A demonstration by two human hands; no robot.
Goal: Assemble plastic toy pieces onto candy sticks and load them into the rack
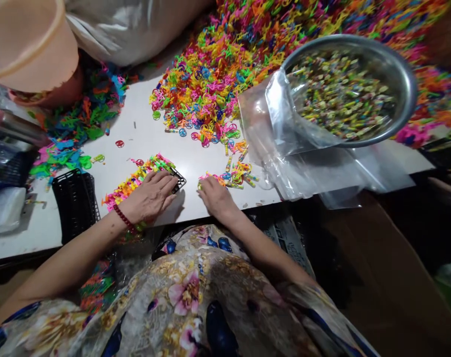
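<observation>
The left hand (151, 197) lay flat with fingers spread, pinning a black tray (177, 179) loaded with a row of coloured clips (136, 181) near the worktop (154, 139) edge. The right hand (215, 194), fingers drawn together, touched loose clips (236, 174) just right of it, likely gathering them.

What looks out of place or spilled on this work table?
The metal bowl sits tilted on crumpled clear plastic bags, which hang over the white table edge. Loose coloured plastic pieces lie scattered beyond their pile. The left hand rests on a black tray.
</observation>
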